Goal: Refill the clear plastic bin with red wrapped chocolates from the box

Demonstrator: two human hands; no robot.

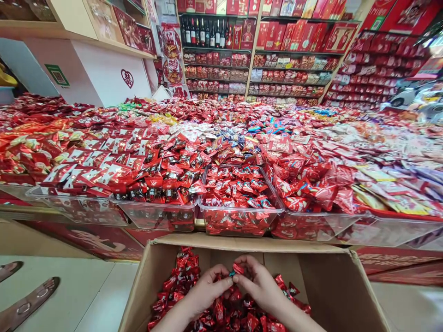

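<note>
Inside a brown cardboard box (332, 286), many small candies (178, 281) in shiny red wrappers lie heaped. Over this heap my two hands meet. My left hand (215, 287) is closed, pinching the teal end of a small red-wrapped candy (237, 268) between thumb and forefinger. The same candy is held by my right hand (255, 282), whose thumb and fingers close on its other side. Part of the wrapper is hidden by my fingertips.
Directly beyond the box stands a clear plastic bin (242, 211) of similar red candies. Bins of black-and-red candies (169, 184) and larger red packets (311, 189) flank it. Shelves with wine bottles (204, 34) rise behind. A person's sandalled foot (32, 299) shows at left.
</note>
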